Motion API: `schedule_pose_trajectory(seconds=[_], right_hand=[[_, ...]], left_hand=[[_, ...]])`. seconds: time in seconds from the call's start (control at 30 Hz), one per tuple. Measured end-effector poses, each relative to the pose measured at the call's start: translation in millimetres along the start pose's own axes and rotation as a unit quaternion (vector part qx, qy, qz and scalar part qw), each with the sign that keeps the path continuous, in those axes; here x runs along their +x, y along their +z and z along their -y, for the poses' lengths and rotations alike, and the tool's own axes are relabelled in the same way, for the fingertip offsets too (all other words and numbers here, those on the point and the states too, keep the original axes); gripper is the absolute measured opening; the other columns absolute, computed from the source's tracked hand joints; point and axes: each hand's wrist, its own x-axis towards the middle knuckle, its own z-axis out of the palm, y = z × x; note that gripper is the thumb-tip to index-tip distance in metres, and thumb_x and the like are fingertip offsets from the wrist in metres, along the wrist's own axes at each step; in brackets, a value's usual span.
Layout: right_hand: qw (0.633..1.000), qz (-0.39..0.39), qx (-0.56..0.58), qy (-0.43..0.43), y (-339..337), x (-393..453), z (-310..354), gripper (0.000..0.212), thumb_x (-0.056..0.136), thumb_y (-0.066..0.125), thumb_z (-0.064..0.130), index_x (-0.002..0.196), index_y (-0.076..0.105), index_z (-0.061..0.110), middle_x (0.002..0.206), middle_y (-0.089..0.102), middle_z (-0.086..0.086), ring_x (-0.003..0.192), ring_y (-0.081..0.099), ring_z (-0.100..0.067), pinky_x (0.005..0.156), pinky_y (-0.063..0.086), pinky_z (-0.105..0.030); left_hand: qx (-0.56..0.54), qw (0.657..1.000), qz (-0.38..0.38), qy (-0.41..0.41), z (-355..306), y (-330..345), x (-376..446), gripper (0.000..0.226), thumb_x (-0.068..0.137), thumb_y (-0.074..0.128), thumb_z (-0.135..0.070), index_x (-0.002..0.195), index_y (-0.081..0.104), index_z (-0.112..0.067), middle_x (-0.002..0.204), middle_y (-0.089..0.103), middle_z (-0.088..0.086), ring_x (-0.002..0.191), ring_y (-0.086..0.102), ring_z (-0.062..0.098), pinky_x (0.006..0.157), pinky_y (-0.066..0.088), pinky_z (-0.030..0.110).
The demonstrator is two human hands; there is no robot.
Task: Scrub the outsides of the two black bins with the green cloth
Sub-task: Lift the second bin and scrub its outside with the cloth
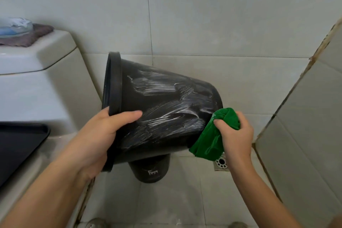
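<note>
A black bin (162, 102) is held tipped on its side above the tiled floor (185, 200), its rim toward the toilet (46, 87). The rim is gripped by the left hand (103, 131), thumb laid along the wall. White soap streaks cover the bin's side. The green cloth (216, 135) is bunched in the right hand (236, 135) and pressed against the bin's base. A second bin (150, 170) shows beneath, near the drain (222, 163).
</note>
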Motion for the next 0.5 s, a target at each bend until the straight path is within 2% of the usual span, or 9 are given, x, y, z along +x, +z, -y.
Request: schedule_pose_trajectory(seconds=[0.03,0.1,0.13,0.2,0.27,0.37,0.43,0.5], right_hand=[[1.0,-0.006,-0.003,0.001,-0.2,-0.5,-2.0,0.023,0.078,0.07,0.001,0.072,0.062,0.021,0.061,0.062,0.012,0.061,0.057,-0.009,0.059,0.049,-0.03],[1.0,-0.012,-0.013,0.022,-0.1,-2.1,-5.5,0.021,0.078,0.071,0.002,0.073,0.064,0.022,0.064,0.063,0.008,0.065,0.059,-0.014,0.063,0.051,-0.035],[0.999,-0.009,-0.023,0.034,0.2,-2.6,-6.8,0.021,0.078,0.071,0.004,0.073,0.064,0.022,0.066,0.063,0.007,0.067,0.06,-0.017,0.064,0.052,-0.038],[0.998,0.0,-0.056,0.027,0.1,-4.0,-3.9,0.019,0.077,0.073,0.009,0.072,0.064,0.025,0.069,0.064,0.005,0.07,0.062,-0.019,0.068,0.054,-0.041],[0.995,0.0,-0.1,-0.028,-1.0,-4.7,7.7,0.019,0.075,0.076,0.016,0.073,0.062,0.028,0.076,0.065,0.005,0.076,0.063,-0.019,0.069,0.052,-0.037],[0.983,-0.003,-0.129,-0.127,-4.0,-1.5,38.3,0.026,0.076,0.078,0.013,0.08,0.061,0.032,0.085,0.063,0.004,0.08,0.061,-0.015,0.071,0.049,-0.03],[0.989,0.025,-0.07,-0.13,-6.0,2.7,62.9,0.019,0.078,0.077,0.013,0.079,0.065,0.027,0.081,0.066,0.002,0.078,0.064,-0.018,0.068,0.053,-0.032],[0.994,0.078,0.005,-0.083,-6.1,9.5,80.6,0.015,0.081,0.076,0.012,0.077,0.067,0.024,0.074,0.068,0.005,0.074,0.068,-0.017,0.065,0.058,-0.036]], left_hand=[[0.0,1.0,0.005,0.006,0.7,1.4,-0.1,0.045,0.06,0.072,-0.02,0.105,0.071,-0.015,0.097,0.079,0.005,0.086,0.076,0.021,0.065,0.06,0.029],[0.01,1.0,0.019,0.011,2.7,2.2,-0.8,0.046,0.063,0.076,-0.016,0.109,0.07,-0.018,0.1,0.078,0.003,0.086,0.076,0.018,0.062,0.059,0.022],[0.01,1.0,0.017,0.01,4.6,1.3,-0.5,0.047,0.063,0.075,-0.012,0.109,0.07,-0.019,0.101,0.078,0.004,0.086,0.076,0.019,0.062,0.058,0.022],[-0.006,1.0,-0.014,0.01,9.0,-0.6,1.3,0.041,0.066,0.065,-0.018,0.107,0.071,-0.019,0.101,0.078,0.006,0.086,0.076,0.021,0.066,0.057,0.028],[-0.025,0.999,-0.034,0.01,11.3,-0.9,2.3,0.04,0.066,0.065,-0.016,0.106,0.071,-0.018,0.102,0.078,0.007,0.087,0.076,0.023,0.073,0.054,0.035],[-0.022,0.999,-0.04,0.005,10.4,0.1,0.9,0.045,0.063,0.072,-0.01,0.107,0.071,-0.018,0.1,0.078,0.006,0.088,0.076,0.025,0.076,0.052,0.038],[-0.02,0.999,-0.039,-0.004,12.0,3.7,-0.6,0.045,0.063,0.073,-0.009,0.107,0.071,-0.018,0.099,0.078,0.007,0.088,0.075,0.026,0.077,0.051,0.039],[-0.026,0.999,-0.035,-0.018,14.8,10.3,-2.1,0.039,0.066,0.067,-0.011,0.104,0.071,-0.016,0.096,0.078,0.01,0.083,0.076,0.025,0.075,0.051,0.038]])
